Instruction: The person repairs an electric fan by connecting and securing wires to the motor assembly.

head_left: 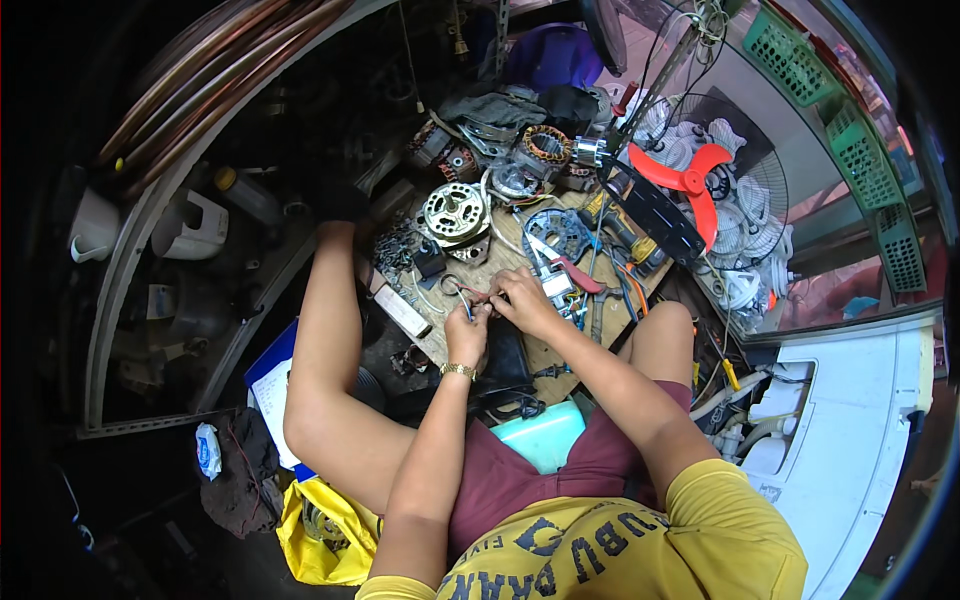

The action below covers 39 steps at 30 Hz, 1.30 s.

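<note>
My left hand (468, 335), with a gold-coloured bracelet at its wrist, is closed on thin wires (467, 296) over the wooden work board. Close against it, my right hand (525, 303) pinches the same wires, its fingertips pressed together. The wires look red and white and curl to the left of my fingers; their far ends are too small to make out. A round metal motor housing (456, 212) lies just beyond the hands, with a small black box (429, 262) in front of it. Right of my right hand lies a red-handled tool (580, 276).
Loose screws (398, 255) are heaped on the board's left, near a white bar (402, 311). A yellow-black power drill (625, 238), blue round part (560, 237) and copper-wound stator (547, 145) lie further off. Red fan blades (690, 180) stand at right, before bagged white parts (745, 225).
</note>
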Each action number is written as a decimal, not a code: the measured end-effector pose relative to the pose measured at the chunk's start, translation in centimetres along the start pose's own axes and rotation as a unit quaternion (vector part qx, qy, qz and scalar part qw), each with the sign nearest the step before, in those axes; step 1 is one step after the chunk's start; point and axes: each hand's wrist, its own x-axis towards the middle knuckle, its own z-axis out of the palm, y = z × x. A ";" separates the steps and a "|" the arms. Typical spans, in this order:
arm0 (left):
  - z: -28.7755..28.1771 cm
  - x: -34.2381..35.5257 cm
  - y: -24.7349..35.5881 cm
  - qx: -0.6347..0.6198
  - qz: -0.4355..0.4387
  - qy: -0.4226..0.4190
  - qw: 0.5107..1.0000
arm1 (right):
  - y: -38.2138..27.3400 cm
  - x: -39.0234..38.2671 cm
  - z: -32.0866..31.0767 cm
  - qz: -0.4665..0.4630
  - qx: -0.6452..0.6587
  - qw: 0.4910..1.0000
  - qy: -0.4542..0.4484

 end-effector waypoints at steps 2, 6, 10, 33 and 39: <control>-0.8 0.5 -0.4 0.041 0.007 -0.015 0.999 | -0.5 0.1 0.0 0.029 0.002 0.999 -0.024; -1.4 0.3 1.5 0.200 0.118 -0.046 0.972 | -0.2 -0.4 -0.2 0.033 -0.021 0.998 -0.054; -1.1 0.5 2.0 0.190 0.115 -0.091 0.971 | 1.1 -0.4 -0.6 0.013 0.035 0.999 -0.028; -0.3 0.8 0.5 -0.110 0.031 -0.059 0.992 | 0.9 -0.7 1.2 0.222 0.349 0.910 -0.032; 0.2 -0.4 1.1 -0.126 0.040 -0.055 0.990 | 0.7 -0.3 1.7 0.286 0.385 0.877 0.014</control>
